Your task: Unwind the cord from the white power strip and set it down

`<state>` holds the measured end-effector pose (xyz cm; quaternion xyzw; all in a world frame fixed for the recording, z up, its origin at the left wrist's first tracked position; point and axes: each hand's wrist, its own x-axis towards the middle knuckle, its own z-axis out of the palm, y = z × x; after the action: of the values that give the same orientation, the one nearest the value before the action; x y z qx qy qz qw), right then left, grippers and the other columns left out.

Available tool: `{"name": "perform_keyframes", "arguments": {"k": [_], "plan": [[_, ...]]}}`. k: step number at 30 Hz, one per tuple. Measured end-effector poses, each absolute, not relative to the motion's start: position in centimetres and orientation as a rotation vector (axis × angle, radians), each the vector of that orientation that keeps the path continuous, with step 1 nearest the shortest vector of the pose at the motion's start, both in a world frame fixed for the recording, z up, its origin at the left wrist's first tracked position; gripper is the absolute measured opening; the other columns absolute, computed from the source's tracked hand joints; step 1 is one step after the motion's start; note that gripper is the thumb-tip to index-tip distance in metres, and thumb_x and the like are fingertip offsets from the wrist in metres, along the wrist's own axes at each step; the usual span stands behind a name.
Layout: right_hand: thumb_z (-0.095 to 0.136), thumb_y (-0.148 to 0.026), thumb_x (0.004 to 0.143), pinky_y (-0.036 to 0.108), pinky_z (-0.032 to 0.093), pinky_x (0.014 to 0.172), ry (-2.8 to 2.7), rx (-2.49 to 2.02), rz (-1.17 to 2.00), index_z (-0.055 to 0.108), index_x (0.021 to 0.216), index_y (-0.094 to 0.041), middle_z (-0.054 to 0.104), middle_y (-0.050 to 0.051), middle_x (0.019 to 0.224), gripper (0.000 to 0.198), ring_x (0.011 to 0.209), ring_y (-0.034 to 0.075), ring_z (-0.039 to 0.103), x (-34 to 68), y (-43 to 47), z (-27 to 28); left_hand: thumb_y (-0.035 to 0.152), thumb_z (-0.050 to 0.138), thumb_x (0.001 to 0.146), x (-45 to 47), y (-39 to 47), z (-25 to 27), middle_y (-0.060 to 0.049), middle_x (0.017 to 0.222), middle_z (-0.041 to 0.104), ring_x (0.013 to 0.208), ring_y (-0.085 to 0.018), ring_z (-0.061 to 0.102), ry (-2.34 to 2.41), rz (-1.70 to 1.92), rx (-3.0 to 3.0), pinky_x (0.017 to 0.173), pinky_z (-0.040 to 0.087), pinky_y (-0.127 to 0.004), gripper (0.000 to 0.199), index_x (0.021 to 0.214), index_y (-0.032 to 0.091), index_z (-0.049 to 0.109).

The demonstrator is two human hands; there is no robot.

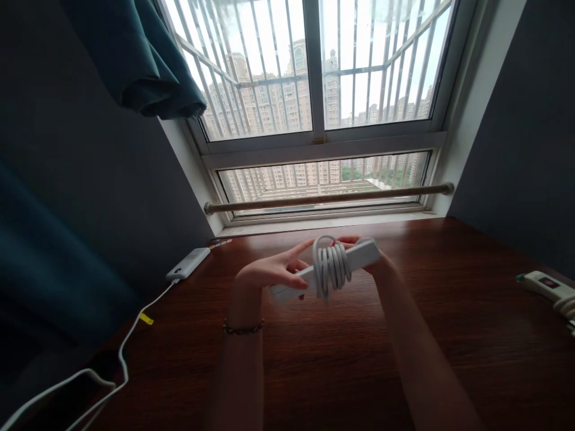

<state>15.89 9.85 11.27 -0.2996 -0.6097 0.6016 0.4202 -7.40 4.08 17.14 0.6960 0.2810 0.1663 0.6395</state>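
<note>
A dark wooden bench (341, 359) fills the lower half of the frame, below a barred window (314, 90) with a teal curtain (148, 66) bunched at the upper left. At the middle of the frame both hands hold a white power strip (332, 267) above the bench, its own white cord (331, 263) wound in a thick coil around its middle. The left hand (274, 272) is half open, fingers stretched along the lower left end of the strip, a bracelet (242, 327) on its wrist. The right hand (372, 257) is closed around the upper right end, mostly hidden behind the strip. At the left edge of the bench lies a white charger block (188, 263) with a cable (121, 353) running to the lower left corner. At the far right edge lies another white strip (545, 286) with a red patch. No writing is readable.
</note>
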Motion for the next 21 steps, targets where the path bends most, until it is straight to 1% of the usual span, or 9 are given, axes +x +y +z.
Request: {"name": "perform_keyframes", "arguments": {"k": [2, 3, 5, 7, 9, 11, 14, 18, 21], "plan": [[0.072, -0.04, 0.06, 0.023, 0.041, 0.055, -1.502, -0.739, 1.446, 0.067, 0.079, -0.012, 0.061, 0.003, 0.066, 0.034, 0.058, 0.011, 0.053, 16.4, 9.7, 11.5, 0.026, 0.072, 0.064, -7.9, 3.8, 17.2, -0.005, 0.088, 0.062, 0.072, -0.015, 0.057, 0.768, 0.224, 1.665, 0.059, 0.04, -0.022, 0.105, 0.141, 0.023, 0.001], [0.072, -0.039, 0.059, 0.023, 0.041, 0.057, -1.498, -0.732, 1.402, 0.067, 0.08, -0.012, 0.061, 0.004, 0.068, 0.034, 0.06, 0.011, 0.053, 16.7, 9.6, 11.7, 0.028, 0.073, 0.063, -8.0, 3.8, 17.2, -0.005, 0.089, 0.062, 0.072, -0.015, 0.057, 0.838, 0.174, 1.689, 0.059, 0.039, -0.022, 0.105, 0.141, 0.022, 0.002], [0.073, -0.039, 0.058, 0.025, 0.042, 0.06, -1.532, -0.732, 1.303, 0.069, 0.083, -0.013, 0.062, 0.004, 0.072, 0.036, 0.064, 0.012, 0.054, 17.0, 9.3, 12.1, 0.033, 0.073, 0.063, -8.1, 3.8, 17.1, -0.005, 0.089, 0.062, 0.073, -0.015, 0.056, 0.961, 0.131, 1.725, 0.057, 0.038, -0.021, 0.099, 0.14, 0.02, 0.012], [0.073, -0.039, 0.058, 0.026, 0.042, 0.061, -1.612, -0.758, 1.205, 0.069, 0.084, -0.013, 0.063, 0.005, 0.074, 0.037, 0.065, 0.013, 0.054, 17.1, 9.1, 12.7, 0.037, 0.071, 0.064, -8.0, 3.9, 17.1, -0.005, 0.09, 0.061, 0.075, -0.016, 0.056, 1.02, 0.156, 1.778, 0.058, 0.039, -0.021, 0.084, 0.134, 0.017, 0.03], [0.072, -0.04, 0.06, 0.026, 0.041, 0.06, -1.678, -0.784, 1.061, 0.07, 0.084, -0.013, 0.063, 0.006, 0.076, 0.036, 0.066, 0.014, 0.054, 17.0, 8.8, 13.3, 0.038, 0.068, 0.066, -8.0, 4.1, 17.2, -0.005, 0.092, 0.06, 0.08, -0.017, 0.055, 1.001, 0.201, 1.845, 0.062, 0.04, -0.022, 0.062, 0.119, 0.014, 0.048], [0.07, -0.04, 0.062, 0.026, 0.04, 0.059, -1.719, -0.796, 0.89, 0.07, 0.082, -0.014, 0.064, 0.006, 0.078, 0.033, 0.066, 0.014, 0.053, 16.8, 8.6, 13.9, 0.038, 0.066, 0.068, -8.2, 4.1, 17.4, -0.005, 0.091, 0.06, 0.081, -0.017, 0.054, 0.954, 0.231, 1.904, 0.065, 0.039, -0.022, 0.044, 0.104, 0.013, 0.059], [0.068, -0.037, 0.066, 0.024, 0.037, 0.055, -1.795, -0.829, 0.68, 0.07, 0.08, -0.015, 0.063, 0.004, 0.078, 0.027, 0.063, 0.012, 0.051, 16.8, 8.0, 14.8, 0.039, 0.063, 0.071, -8.8, 4.0, 17.7, -0.005, 0.084, 0.06, 0.075, -0.015, 0.054, 0.962, 0.26, 1.914, 0.061, 0.038, -0.022, 0.035, 0.092, 0.011, 0.063], [0.063, -0.034, 0.07, 0.022, 0.035, 0.056, -1.912, -0.969, 0.5, 0.067, 0.075, -0.016, 0.061, 0.001, 0.067, 0.018, 0.061, 0.011, 0.051, 16.4, 6.9, 15.5, 0.048, 0.058, 0.072, -8.9, 4.0, 17.8, -0.006, 0.071, 0.06, 0.062, -0.015, 0.054, 1.13, 0.379, 1.785, 0.052, 0.037, -0.022, 0.041, 0.085, 0.01, 0.063], [0.062, -0.038, 0.071, 0.023, 0.031, 0.054, -1.923, -1.188, 0.304, 0.062, 0.067, -0.018, 0.058, -0.001, 0.06, 0.02, 0.059, 0.013, 0.051, 15.1, 6.2, 15.6, 0.05, 0.058, 0.07, -8.2, 4.3, 17.7, -0.007, 0.067, 0.06, 0.057, -0.015, 0.054, 1.233, 0.529, 1.73, 0.049, 0.037, -0.022, 0.042, 0.079, 0.009, 0.062]]}}
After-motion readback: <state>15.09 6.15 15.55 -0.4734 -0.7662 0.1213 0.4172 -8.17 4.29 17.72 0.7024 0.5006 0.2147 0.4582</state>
